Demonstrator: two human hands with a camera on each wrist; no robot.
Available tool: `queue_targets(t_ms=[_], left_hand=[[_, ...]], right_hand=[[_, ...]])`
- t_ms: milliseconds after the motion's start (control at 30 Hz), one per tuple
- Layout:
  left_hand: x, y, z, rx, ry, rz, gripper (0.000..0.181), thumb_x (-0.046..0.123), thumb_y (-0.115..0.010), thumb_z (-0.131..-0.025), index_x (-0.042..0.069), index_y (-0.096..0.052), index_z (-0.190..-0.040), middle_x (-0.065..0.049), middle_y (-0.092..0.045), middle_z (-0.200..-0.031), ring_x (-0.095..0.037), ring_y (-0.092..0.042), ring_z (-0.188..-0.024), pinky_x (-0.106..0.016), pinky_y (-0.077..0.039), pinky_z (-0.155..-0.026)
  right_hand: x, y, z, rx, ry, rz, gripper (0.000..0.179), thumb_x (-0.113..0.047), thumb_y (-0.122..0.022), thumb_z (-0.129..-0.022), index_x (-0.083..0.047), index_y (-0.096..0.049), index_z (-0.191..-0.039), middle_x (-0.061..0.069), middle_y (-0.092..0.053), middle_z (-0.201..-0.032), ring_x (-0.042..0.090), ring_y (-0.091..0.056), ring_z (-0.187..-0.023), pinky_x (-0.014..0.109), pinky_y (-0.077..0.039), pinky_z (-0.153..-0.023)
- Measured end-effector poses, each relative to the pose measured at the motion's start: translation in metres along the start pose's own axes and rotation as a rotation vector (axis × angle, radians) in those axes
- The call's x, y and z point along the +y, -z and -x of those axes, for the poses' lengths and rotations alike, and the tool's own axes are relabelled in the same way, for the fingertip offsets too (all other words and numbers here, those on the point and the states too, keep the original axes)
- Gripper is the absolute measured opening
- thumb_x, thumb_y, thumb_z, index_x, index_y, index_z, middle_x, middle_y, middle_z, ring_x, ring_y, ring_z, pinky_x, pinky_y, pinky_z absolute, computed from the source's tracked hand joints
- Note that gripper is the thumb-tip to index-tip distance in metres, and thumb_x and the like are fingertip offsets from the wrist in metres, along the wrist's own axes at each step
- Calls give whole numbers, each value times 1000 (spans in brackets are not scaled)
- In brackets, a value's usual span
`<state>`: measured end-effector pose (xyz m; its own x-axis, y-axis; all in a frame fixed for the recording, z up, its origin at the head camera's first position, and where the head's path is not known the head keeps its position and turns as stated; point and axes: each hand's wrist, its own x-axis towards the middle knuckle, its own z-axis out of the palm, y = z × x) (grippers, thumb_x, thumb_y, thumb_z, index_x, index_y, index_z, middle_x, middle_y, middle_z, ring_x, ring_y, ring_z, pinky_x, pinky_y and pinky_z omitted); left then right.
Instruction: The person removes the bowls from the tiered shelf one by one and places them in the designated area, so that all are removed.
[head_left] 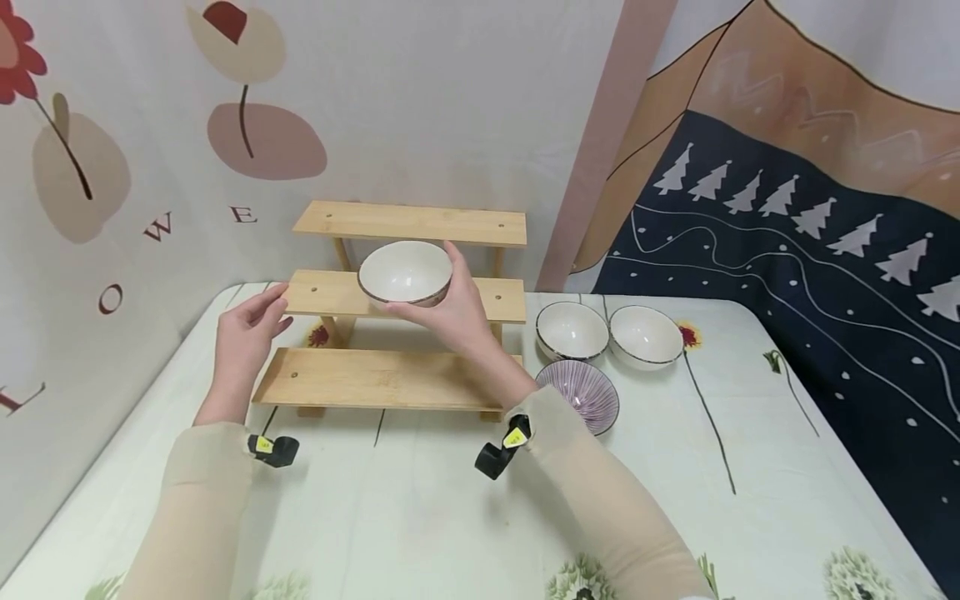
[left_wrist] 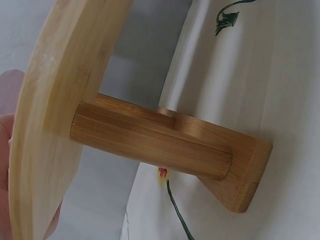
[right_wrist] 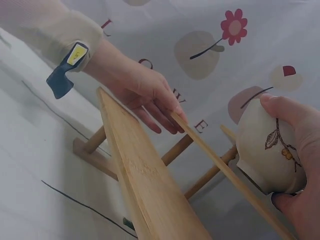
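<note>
My right hand (head_left: 457, 308) grips a white bowl (head_left: 405, 273) with a dark rim, thumb and fingers on opposite sides of it. The bowl is upright, close over the middle board of a three-tier wooden shelf (head_left: 390, 379). A painted branch with orange berries shows on the bowl's outside (right_wrist: 272, 150) in the right wrist view. At the left end of that middle board, my left hand (head_left: 246, 337) holds the edge, fingers on both sides of the wood. The left wrist view shows the board (left_wrist: 65, 75) and a round wooden post beneath it, with part of the hand hidden behind.
Right of the shelf, two white bowls stand side by side, a nearer one (head_left: 572, 331) and another (head_left: 646, 337). A purple-striped bowl (head_left: 581, 392) sits before them, partly behind my right sleeve. Printed curtains hang behind the flower-patterned tablecloth (head_left: 390, 508).
</note>
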<state>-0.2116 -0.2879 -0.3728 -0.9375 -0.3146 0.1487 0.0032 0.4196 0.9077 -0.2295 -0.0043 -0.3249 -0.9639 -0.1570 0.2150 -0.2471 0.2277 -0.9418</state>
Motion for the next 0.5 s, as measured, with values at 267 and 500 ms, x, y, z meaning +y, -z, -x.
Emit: queue_targets(t_ms=[267,500], left_hand=[[1,0,-1,-13,-5,-30,50,33,-46,-106,6,-47,-147,-15,-44,-155,-16,-58,-131,-7,-54,-93],[2,1,0,-17,0,-25,50,33,-46,-106,5,-47,-147,-14,-43,-156,-16,-58,-131,-7,-54,-93]], right_hand=[[-1,16,9,40,-3,27,114,-29,-93,-68,-22,-23,-158,7,-44,-152,23,-48,-135,41,-48,-115],[1,30,17,45,7,-22,111,-25,-92,-70,-23,-23,-157,6,-43,-151,23,-47,-135,41,-48,-116]])
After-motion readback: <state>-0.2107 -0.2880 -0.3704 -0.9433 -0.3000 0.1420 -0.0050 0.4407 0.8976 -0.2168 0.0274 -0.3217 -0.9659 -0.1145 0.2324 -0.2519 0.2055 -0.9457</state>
